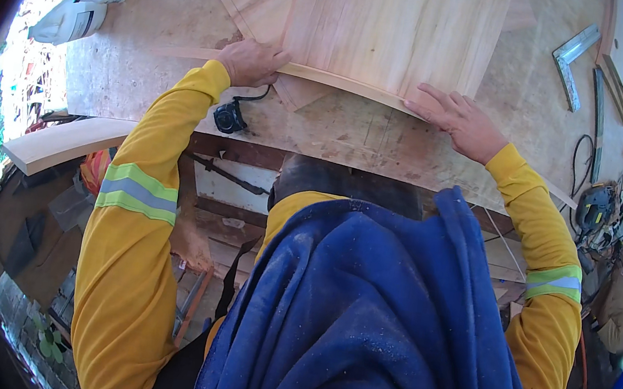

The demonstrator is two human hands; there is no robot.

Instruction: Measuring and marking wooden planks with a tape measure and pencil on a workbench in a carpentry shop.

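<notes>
A pale wooden panel [397, 25] lies on a worn workbench [139, 69], on top of other wood pieces. A thin wooden strip [342, 82] runs along the panel's near edge. My left hand [250, 62] is closed over the strip's left part, pressing it against the panel. My right hand [456, 121] lies flat with fingers spread on the strip's right end and the panel's near right corner. Both arms wear yellow sleeves with reflective bands.
A white power tool [79, 13] lies at the bench's far left. A metal square [571, 62], wood strips [618, 77] and a cable [581, 163] sit at the right. Power tools [609, 206] are piled past the right end. A small black device [229, 117] hangs by the near edge.
</notes>
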